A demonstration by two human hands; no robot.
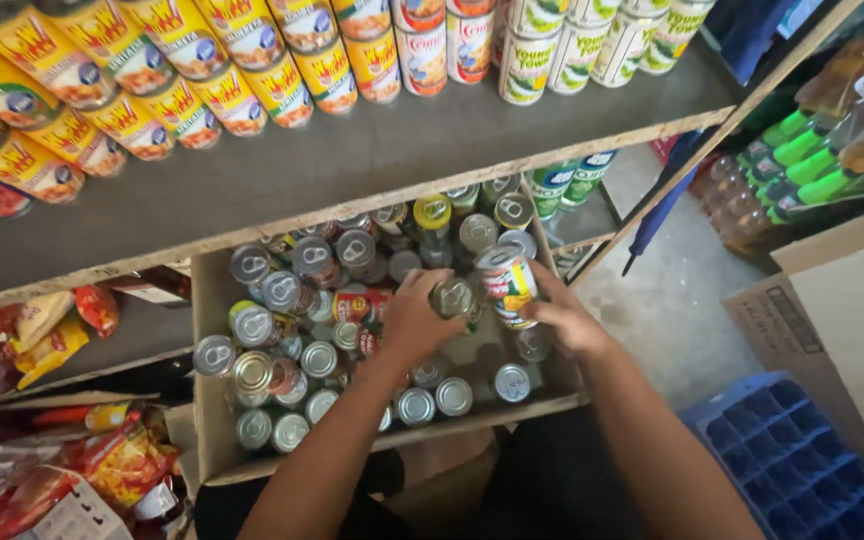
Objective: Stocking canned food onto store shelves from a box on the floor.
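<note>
Red-yellow-labelled can (508, 285) (right hand (564, 320))

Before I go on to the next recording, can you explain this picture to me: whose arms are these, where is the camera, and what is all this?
The camera sits on a person's head and looks down, so the two bare arms are their own. No machine is involved. The left hand grips a small can by its top. The right hand holds a larger can with a colourful label, tilted. Both are over a cardboard box full of cans. Above runs a grey shelf lined with yellow cans. A blue crate stands at the lower right.
</note>
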